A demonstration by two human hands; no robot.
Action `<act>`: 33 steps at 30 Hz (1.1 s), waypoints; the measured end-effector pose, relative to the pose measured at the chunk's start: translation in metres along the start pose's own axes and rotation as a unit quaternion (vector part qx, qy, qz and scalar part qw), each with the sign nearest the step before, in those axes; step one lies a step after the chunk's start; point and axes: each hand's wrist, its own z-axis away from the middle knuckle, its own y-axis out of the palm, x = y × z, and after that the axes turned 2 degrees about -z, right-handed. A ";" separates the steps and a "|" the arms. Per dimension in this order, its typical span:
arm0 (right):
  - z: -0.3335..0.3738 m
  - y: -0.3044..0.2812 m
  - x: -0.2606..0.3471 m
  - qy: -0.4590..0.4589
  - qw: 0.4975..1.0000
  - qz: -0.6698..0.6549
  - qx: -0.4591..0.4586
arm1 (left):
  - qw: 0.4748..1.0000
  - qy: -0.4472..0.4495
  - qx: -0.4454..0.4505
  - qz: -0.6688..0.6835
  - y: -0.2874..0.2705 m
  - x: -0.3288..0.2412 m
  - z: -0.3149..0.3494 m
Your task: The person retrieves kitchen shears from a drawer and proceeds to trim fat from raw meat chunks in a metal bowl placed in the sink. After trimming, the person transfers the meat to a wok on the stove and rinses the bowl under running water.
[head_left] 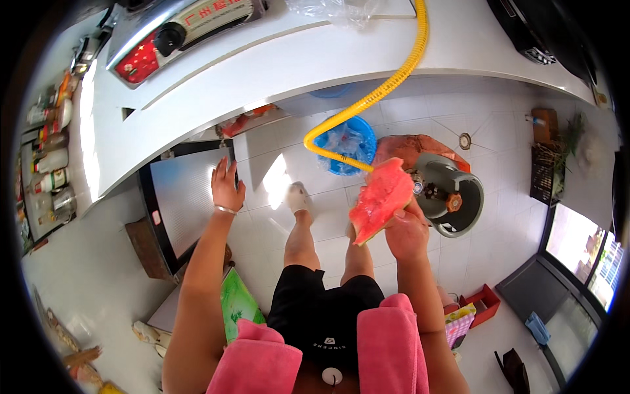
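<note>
A bitten slice of watermelon [379, 200] with red flesh and a thin strip of rind is held in my right hand [408, 235], out in front of my right leg. My left hand [228, 190], a bracelet at its wrist, has its fingers stretched out. It lies over the edge of an open cabinet door [190, 197] with a ribbed glass panel and a dark frame. Whether the palm presses on the door, I cannot tell. Past the slice stands a grey gas cylinder [469, 220] with an orange valve knob [454, 202].
A yellow corrugated hose [394, 82] runs from the white counter [282, 72] toward the cylinder. A blue bin [359, 134] with a plastic liner stands beneath. The gas stove [187, 36] sits on the counter. At the right are a dark crate [543, 177] and a red box [485, 305].
</note>
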 end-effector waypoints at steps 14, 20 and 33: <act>-0.045 0.017 0.002 0.145 0.967 -0.082 0.190 | 0.970 -0.152 0.189 -0.028 0.099 0.058 -0.157; -0.072 0.054 0.053 0.235 0.914 0.042 0.329 | 0.982 -0.128 0.068 -0.119 0.110 0.067 -0.158; -0.091 0.062 0.050 0.237 0.808 0.060 0.536 | 0.980 -0.174 0.047 -0.087 0.151 0.116 -0.231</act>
